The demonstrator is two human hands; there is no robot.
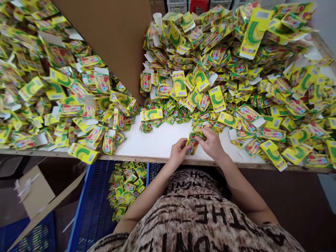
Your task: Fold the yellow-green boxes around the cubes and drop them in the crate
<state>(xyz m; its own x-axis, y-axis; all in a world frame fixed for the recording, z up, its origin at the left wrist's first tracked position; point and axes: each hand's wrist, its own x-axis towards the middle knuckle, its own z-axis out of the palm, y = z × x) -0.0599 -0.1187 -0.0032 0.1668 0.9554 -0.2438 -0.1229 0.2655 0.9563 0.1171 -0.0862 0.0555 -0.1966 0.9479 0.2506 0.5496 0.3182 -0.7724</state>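
Note:
Close to the table's front edge, my left hand [179, 152] is closed on the lower left side of a small yellow and green box [193, 144] with a red fruit picture. My right hand [211, 142] pinches at the box's upper end, where a small green sachet [200, 134] seems to lie between the fingers; how far it is inside the box I cannot tell. Just beyond the hands lie loose green sachets [181, 117]. A closed-looking yellow box [151, 114] lies on its side to their left.
Heaps of yellow boxes [195, 83] cover the back and right of the white table [157, 140]. More boxes are piled at left, beside a tall brown cardboard sheet [112, 38]. Below the edge, a blue crate [91, 196] holds boxes. A white cup [158, 19] stands at the back.

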